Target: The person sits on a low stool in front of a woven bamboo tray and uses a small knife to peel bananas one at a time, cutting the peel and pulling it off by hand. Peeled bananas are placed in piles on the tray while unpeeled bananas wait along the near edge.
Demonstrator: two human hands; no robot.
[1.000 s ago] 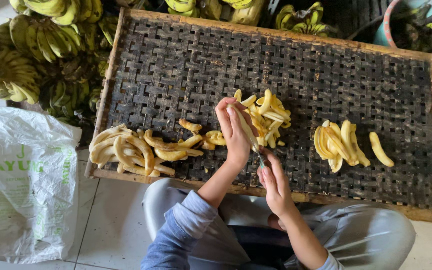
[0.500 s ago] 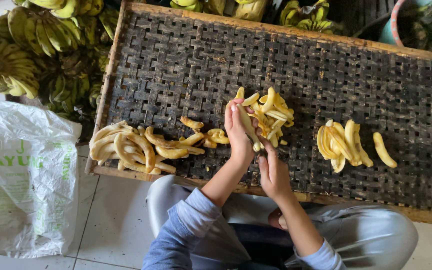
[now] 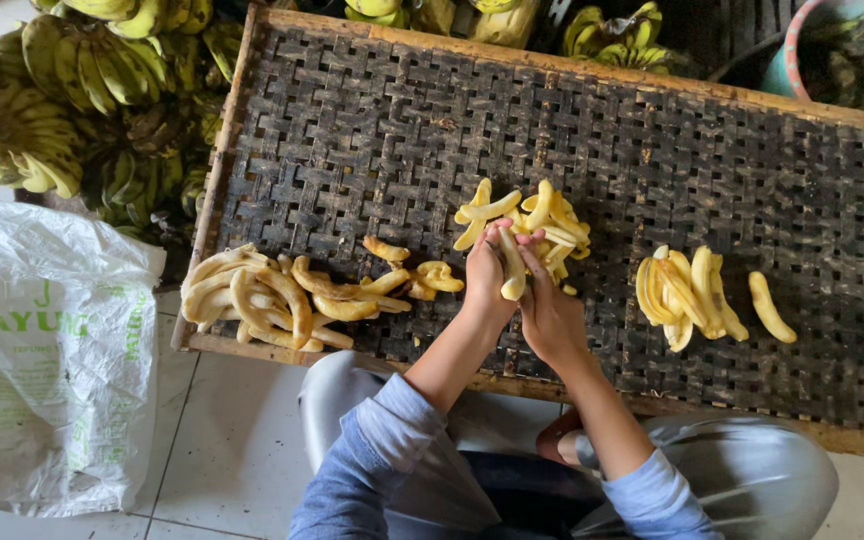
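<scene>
**While both our hands close on one peeled banana over the woven tray**

While we kneel at the near edge of the woven tray (image 3: 372, 130), our left hand (image 3: 485, 275) and right hand (image 3: 550, 312) meet just above that edge, near the tray's middle. Both hands are curled around one peeled banana (image 3: 512, 265), which stands roughly upright between them; the left fingers wrap it from the left and the right hand touches it from the right and below. We cannot tell whether a blade is in the right hand.

Just behind the hands on the tray lies a middle pile of peeled bananas (image 3: 542, 215). At the tray's near-left corner sits a bigger heap of pale curved pieces (image 3: 252, 295), with a few loose pieces (image 3: 422, 275) between it and the hands. Toward the tray's right side is another small pile (image 3: 682, 290), and a single banana (image 3: 770, 308) lies just beside it, apart.

Beyond the tray's far-left corner are green-yellow banana bunches (image 3: 62, 80). Left of the tray, on the tiled floor (image 3: 222, 440), lies a white plastic sack (image 3: 42, 370).
</scene>
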